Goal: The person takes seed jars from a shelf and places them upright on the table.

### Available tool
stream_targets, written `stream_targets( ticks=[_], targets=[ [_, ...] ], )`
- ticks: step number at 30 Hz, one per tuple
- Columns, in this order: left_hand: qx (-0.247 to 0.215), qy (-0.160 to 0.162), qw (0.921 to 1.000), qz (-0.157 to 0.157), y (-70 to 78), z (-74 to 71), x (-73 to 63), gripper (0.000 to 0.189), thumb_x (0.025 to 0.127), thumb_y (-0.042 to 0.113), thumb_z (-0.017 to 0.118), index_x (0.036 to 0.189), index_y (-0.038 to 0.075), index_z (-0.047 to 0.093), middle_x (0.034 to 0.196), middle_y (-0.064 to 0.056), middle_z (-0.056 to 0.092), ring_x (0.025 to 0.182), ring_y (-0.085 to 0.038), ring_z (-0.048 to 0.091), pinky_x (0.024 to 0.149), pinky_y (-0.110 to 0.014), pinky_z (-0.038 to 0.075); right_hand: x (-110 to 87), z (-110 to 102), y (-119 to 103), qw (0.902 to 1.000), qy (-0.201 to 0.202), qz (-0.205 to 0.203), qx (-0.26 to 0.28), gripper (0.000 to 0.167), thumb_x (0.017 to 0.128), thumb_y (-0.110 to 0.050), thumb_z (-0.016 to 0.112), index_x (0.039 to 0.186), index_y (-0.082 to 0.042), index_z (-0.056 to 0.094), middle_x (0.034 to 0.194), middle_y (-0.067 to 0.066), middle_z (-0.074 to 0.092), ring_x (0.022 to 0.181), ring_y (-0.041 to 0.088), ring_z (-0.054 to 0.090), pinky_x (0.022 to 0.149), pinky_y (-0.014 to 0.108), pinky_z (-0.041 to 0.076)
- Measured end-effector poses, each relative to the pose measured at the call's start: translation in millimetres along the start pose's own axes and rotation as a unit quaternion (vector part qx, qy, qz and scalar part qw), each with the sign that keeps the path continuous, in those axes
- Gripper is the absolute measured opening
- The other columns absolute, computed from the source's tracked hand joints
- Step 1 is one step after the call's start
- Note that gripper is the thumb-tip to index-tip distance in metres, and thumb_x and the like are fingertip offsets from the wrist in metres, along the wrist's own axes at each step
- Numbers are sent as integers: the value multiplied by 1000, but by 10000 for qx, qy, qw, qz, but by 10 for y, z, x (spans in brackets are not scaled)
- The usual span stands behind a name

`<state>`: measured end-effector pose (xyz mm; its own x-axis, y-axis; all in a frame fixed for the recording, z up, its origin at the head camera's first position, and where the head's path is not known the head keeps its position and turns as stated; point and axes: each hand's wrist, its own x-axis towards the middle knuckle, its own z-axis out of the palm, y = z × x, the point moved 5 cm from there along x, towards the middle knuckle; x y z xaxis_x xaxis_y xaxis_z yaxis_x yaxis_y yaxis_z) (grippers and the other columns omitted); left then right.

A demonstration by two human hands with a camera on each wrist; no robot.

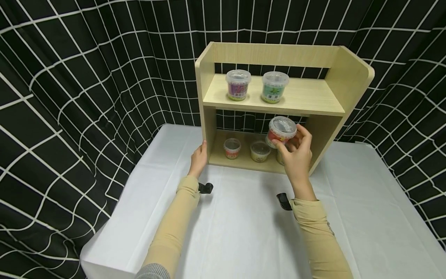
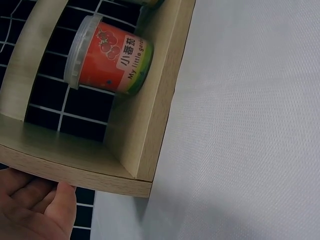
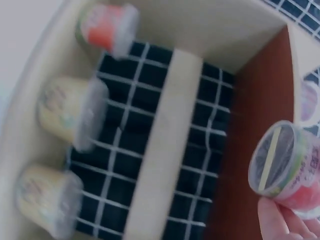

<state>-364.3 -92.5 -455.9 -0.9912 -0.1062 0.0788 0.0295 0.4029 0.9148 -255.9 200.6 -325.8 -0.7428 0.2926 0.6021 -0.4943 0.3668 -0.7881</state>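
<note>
My right hand (image 1: 299, 157) holds a red-labelled lidded plastic cup (image 1: 280, 131) between thumb and fingers, in front of the lower compartment of a wooden shelf (image 1: 313, 97). The cup's lid faces up in the head view; its clear base with a pale strip shows in the right wrist view. My left hand (image 1: 199, 159) touches the shelf's left side panel near the bottom, thumb at the front edge and fingers against the outer face. On the lower board stand a red-labelled cup (image 1: 232, 148) and two yellowish cups (image 3: 70, 111), one partly hidden by my right hand in the head view.
Up on the top board are a purple-labelled cup (image 1: 238, 86) and a green-labelled cup (image 1: 274, 88). A white cloth (image 1: 240, 217) covers the table under the shelf. Black curtains with a white grid (image 1: 115, 58) hang behind and at both sides.
</note>
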Motion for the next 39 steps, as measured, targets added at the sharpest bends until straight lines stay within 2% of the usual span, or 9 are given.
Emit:
stream_targets(
  ticks=[7, 14, 18, 26, 34, 39],
  targets=[
    [14, -1, 10000, -93, -13, 6, -2, 76, 93, 64, 19, 138, 7, 44, 139, -14, 42, 128, -34, 36, 104, -45, 29, -296, 263, 195, 9966, -700, 392, 164, 71, 76, -5, 75, 131, 3, 31, 121, 18, 47, 112, 27, 51, 93, 33, 43],
    [10, -35, 10000, -60, 28, 8, 14, 76, 93, 63, 19, 139, 8, 43, 139, -13, 42, 128, -34, 35, 104, -44, 28, -504, 467, 363, 9889, -1023, 896, 600, 74, 74, -2, 75, 132, 3, 30, 124, 20, 40, 116, 29, 46, 97, 33, 39],
    [-19, -72, 10000, -30, 44, 12, 7, 75, 94, 63, 20, 139, 8, 43, 139, -13, 42, 128, -33, 35, 104, -44, 28, -602, 580, 426, 9843, -1212, 1088, 685, 75, 74, -2, 76, 133, 4, 29, 126, 23, 38, 116, 32, 44, 98, 38, 39],
    [-40, -57, 9999, -146, -19, 13, -10, 77, 93, 64, 19, 139, 7, 43, 139, -14, 42, 128, -33, 35, 104, -44, 28, -800, 814, 556, 9754, -1619, 1461, 309, 69, 73, -4, 79, 126, 3, 35, 124, 21, 44, 112, 32, 48, 92, 42, 43],
    [-72, -95, 9999, -59, -21, 8, 1, 79, 92, 65, 19, 139, 6, 42, 140, -14, 41, 129, -33, 34, 104, -44, 28, -956, 985, 638, 9673, -2116, 1400, -37, 66, 73, -3, 78, 121, 3, 33, 120, 22, 46, 109, 34, 48, 89, 42, 45],
    [-34, -70, 9999, -137, -20, 12, -4, 77, 93, 64, 20, 138, 7, 44, 139, -14, 42, 128, -34, 35, 104, -45, 29, -1031, 1031, 691, 9645, -2159, 1512, -185, 65, 72, -5, 80, 119, 2, 34, 116, 21, 47, 108, 34, 49, 89, 42, 46]
  ],
)
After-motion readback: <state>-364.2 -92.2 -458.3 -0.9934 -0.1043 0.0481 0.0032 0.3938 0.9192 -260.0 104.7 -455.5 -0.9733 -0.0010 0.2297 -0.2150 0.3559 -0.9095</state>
